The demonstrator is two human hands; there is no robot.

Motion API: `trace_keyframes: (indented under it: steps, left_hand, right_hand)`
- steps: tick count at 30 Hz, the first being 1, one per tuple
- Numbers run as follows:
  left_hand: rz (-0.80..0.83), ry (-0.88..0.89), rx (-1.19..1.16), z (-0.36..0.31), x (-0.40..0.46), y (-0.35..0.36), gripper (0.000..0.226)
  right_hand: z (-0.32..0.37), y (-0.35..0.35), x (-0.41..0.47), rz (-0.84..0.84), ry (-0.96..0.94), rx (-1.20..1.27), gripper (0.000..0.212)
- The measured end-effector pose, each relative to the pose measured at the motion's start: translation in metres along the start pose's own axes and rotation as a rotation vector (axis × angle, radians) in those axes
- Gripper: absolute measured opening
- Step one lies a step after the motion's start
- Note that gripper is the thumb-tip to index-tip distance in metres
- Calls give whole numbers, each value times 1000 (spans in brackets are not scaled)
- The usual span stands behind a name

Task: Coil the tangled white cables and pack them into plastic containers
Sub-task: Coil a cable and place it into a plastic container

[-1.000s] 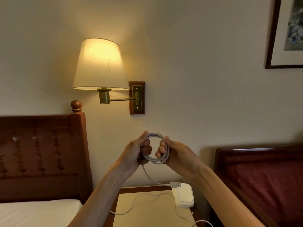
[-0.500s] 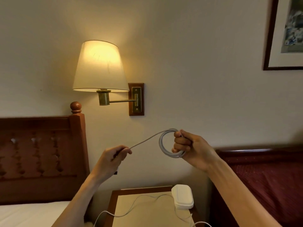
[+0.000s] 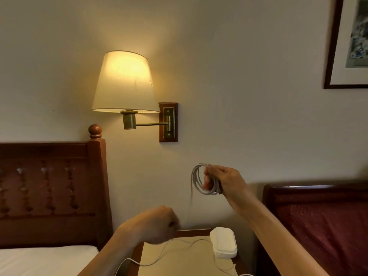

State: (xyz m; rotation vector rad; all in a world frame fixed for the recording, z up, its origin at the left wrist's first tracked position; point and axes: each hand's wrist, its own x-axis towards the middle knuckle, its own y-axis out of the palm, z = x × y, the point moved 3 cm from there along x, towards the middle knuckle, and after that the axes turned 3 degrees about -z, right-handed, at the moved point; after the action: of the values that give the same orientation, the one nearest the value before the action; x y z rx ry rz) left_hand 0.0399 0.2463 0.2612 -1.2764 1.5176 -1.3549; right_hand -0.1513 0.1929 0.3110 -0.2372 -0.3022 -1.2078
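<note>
Dim room, warm wall lamp [image 3: 124, 82] glow, hands motion-blurred.

We see a wooden nightstand [image 3: 179, 259] with a pale top between two beds, a stack of white plastic containers [image 3: 224, 243] at its back right corner, a loose white cable [image 3: 159, 255] trailing across its top and over its front edge

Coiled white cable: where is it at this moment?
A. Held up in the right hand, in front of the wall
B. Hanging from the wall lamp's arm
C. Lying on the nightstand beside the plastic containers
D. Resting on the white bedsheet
A: the coiled white cable hangs in loops from the gripping fingers of the right hand, raised in front of the wall, well above the stacked plastic containers on the nightstand.
</note>
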Motion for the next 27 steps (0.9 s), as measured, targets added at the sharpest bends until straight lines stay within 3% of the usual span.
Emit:
trace_keyframes:
  steps: [2,6,9,13,16,18,21,23,25,27]
  left_hand:
    - [3,230,-113,-35,-11,-21,25]
    - [-374,391,-209,-36,-10,-55,24]
    - [-421,466,-220,-26,-3,-54,20]
    - [-530,487,-14,-14,-1,-59,23]
    - [-752,517,277,-17,-2,-57,13]
    - [-905,488,314,-20,-3,-51,13]
    - [-1047,467,193,-16,-2,-43,18]
    - [-1056,468,60,-13,2,-41,19]
    - [-996,424,-185,-14,7,-43,18]
    - [-820,282,-550,-17,12,-45,19]
  right_hand:
    - [-1,9,-3,-35,-149,-248,33]
    - [-7,13,-8,56,-216,-377,27]
    - [-9,14,-8,93,-233,-471,24]
    - [-11,17,-7,97,-231,-526,24]
    - [-11,21,-7,66,-238,-581,29]
    - [-7,25,-7,21,-255,-571,32]
    - [1,30,-8,8,-250,-472,40]
    - [4,32,-6,48,-199,-388,44]
    - [5,31,-3,72,-143,-306,44]
    - [3,29,-1,62,-97,-251,47]
